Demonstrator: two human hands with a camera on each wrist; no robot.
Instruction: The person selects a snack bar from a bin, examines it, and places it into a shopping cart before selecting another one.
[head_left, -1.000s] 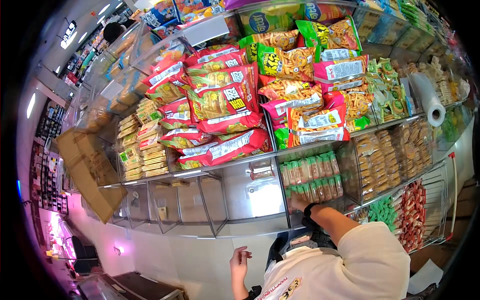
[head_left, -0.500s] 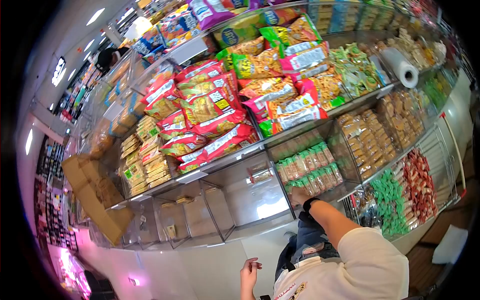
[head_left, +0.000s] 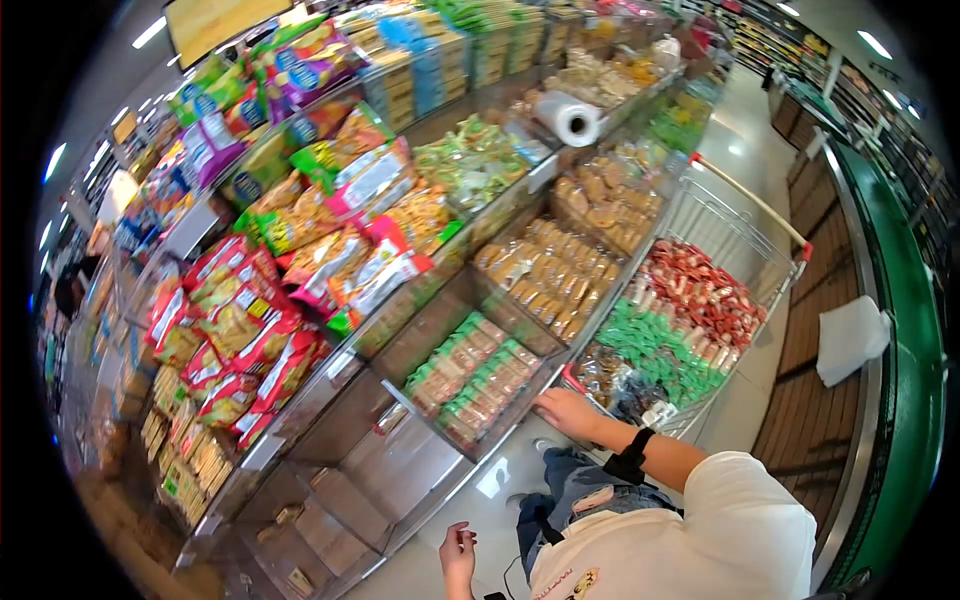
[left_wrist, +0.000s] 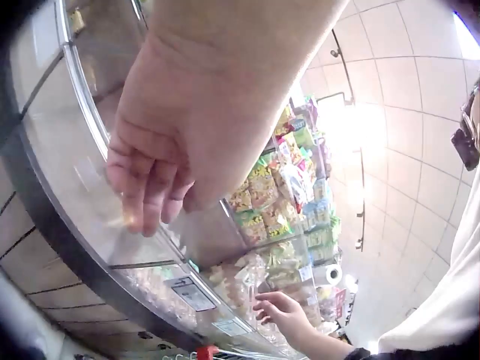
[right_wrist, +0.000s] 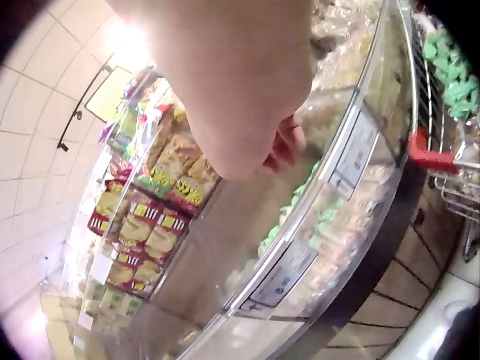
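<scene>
My right hand [head_left: 570, 412] is at the front edge of the clear display, between the bin and the shopping cart, its fingers loosely bent and nothing visible in them. Just beyond it, two rows of small wrapped snacks with green ends [head_left: 462, 372] fill part of a clear bin. In the right wrist view the fingers [right_wrist: 285, 144] hang over that bin's rim, above the green-ended packs. My left hand [head_left: 458, 550] hangs lower, in front of the display, fingers loosely curled and holding nothing. The left wrist view shows this hand [left_wrist: 161, 150] beside the clear front panel.
A wire shopping cart [head_left: 790, 240] holding red, green and dark wrapped snacks stands close on the right. Behind the bin are bags of puffed snacks [head_left: 330, 250], packed bread rolls [head_left: 550, 275] and a roll of plastic bags [head_left: 572, 118]. A green-topped counter [head_left: 890, 230] runs along the far right.
The view has swung right, toward the cart and counter. My right hand has come out of the bin with the green-ended packs to its front edge. The left hand still hangs loosely.
</scene>
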